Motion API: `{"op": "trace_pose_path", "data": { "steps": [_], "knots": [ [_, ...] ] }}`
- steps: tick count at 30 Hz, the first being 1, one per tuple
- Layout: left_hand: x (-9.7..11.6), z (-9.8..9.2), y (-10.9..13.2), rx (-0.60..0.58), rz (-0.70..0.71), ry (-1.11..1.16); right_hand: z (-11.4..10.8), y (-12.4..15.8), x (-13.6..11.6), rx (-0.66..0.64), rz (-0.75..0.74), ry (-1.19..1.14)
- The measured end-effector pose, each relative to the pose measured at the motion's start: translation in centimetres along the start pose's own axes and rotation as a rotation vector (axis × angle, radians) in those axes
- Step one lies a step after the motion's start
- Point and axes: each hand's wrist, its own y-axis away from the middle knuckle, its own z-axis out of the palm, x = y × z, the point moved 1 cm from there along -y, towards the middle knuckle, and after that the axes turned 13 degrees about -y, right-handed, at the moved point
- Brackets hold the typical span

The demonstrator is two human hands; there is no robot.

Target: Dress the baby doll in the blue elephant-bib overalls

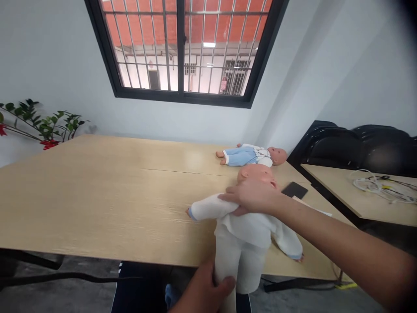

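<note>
A baby doll in white clothes [250,230] lies on its back at the near edge of the wooden table [97,195], legs hanging over the edge. My right hand [250,195] presses flat on the doll's shoulder and neck, just below its head [257,174]. My left hand [205,291] grips the doll's left leg below the table edge. A second doll in blue trousers and a white top [250,155] lies farther back on the table, apart from both hands.
A black phone [295,190] and a white sheet lie right of the doll. A plant with red flowers [39,126] stands at the far left. A second table with white cables [381,184] and black chairs [358,145] are on the right.
</note>
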Motion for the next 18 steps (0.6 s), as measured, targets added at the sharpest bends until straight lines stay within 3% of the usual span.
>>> {"op": "trace_pose_path", "data": {
  "steps": [3, 9, 14, 18],
  "knots": [
    [0.3, -0.5, -0.4, 0.077, 0.030, 0.114, 1.0, -3.3, 0.0, -0.325, -0.114, -0.034],
    [2.1, -2.2, -1.2, 0.153, 0.020, 0.173, 5.0, -10.2, 2.1, -0.370, -0.306, 0.075],
    [2.9, -5.2, -2.6, 0.170, 0.028, 0.078, 7.8, -15.4, 3.7, -0.472, -0.326, 0.039],
    [2.8, -7.2, -3.6, 0.208, -0.025, 0.055, 9.0, -18.2, 4.6, -0.470, -0.346, -0.001]
  ]
}}
